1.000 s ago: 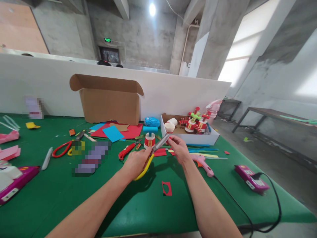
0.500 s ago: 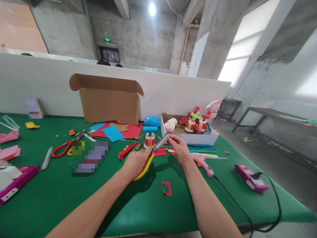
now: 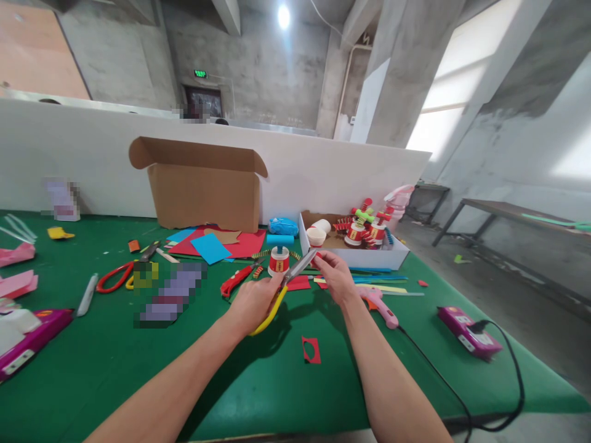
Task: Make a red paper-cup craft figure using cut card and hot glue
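Observation:
My left hand point(image 3: 255, 301) is closed on the yellow-handled scissors point(image 3: 300, 267), whose blades point up and to the right. Close to the blade tips, my right hand point(image 3: 335, 274) pinches a small red paper piece point(image 3: 316, 259), mostly hidden by the fingers. Just behind the scissors stands a red and white paper cup point(image 3: 279, 261) with a blue roll point(image 3: 279, 240) on top. On the green table in front of the hands lies a red paper scrap point(image 3: 311, 350) with a round hole cut in it.
A pink glue gun point(image 3: 379, 306) lies right of my right hand, its cord trailing off the table edge. Behind is a white box point(image 3: 369, 258) of decorated cups. Left are a red utility knife point(image 3: 236, 282), red-handled scissors point(image 3: 115, 278) and coloured paper point(image 3: 249, 243). A purple power strip point(image 3: 468, 332) sits right.

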Available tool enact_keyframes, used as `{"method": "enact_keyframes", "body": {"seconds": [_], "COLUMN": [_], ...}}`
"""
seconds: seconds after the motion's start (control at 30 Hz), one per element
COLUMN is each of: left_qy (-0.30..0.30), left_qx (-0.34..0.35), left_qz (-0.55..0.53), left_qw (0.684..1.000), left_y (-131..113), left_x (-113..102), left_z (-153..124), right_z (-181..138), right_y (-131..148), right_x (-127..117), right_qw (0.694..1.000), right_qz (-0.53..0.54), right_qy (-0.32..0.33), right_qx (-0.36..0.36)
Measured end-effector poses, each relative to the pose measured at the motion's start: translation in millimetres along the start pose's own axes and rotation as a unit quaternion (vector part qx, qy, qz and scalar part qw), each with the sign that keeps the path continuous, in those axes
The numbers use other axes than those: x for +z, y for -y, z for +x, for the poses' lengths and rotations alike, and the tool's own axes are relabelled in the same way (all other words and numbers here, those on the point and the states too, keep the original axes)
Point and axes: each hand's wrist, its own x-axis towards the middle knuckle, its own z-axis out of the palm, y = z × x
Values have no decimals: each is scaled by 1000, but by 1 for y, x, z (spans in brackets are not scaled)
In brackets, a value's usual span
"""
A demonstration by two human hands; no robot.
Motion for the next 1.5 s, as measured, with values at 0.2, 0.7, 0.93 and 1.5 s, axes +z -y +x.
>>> {"method": "enact_keyframes", "body": {"seconds": [0.2, 0.7, 0.93, 1.5], "left_qy": [5, 4, 6, -20], "left_qx": [2, 3, 5, 1], "left_qz": [4, -5, -2, -33], "left_qw": [1000, 1000, 1000, 999], "left_y": [0, 0, 0, 2], "left_x": [0, 0, 0, 2], "left_z": [0, 0, 0, 0], "right_z": [0, -1, 0, 1], "right_y": [1, 3, 2, 1], "right_x": [-1, 0, -1, -2], "right_qw": [1000, 1000, 1000, 999], "right_qz": [-8, 19, 19, 33], "right_qy": [-5, -6, -14, -17], "right_qx": [-1, 0, -5, -5]}}
